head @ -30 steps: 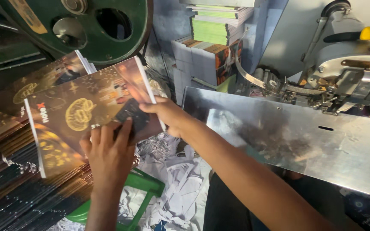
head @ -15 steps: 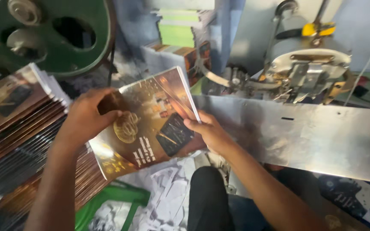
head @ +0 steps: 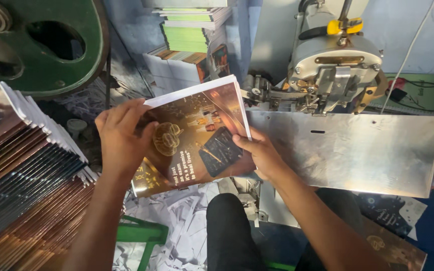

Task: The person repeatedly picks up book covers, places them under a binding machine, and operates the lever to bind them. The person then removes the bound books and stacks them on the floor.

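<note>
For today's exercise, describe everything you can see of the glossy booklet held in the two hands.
The booklet is a thin stack of white pages under a glossy brown and gold cover with dark panels and pale lettering. It is closed, tilted, and held in the air beside the metal plate of the machine. The left hand grips its left edge, fingers over the cover; the right hand holds its lower right corner, thumb on top.

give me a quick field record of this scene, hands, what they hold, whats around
left hand: grips the left edge of the booklet
right hand: holds the booklet's right edge
booklet: glossy brown cover, held tilted in the air
left side: fanned stack of booklets
right side: metal machine table under stitching head
behind: stacked green books
</note>
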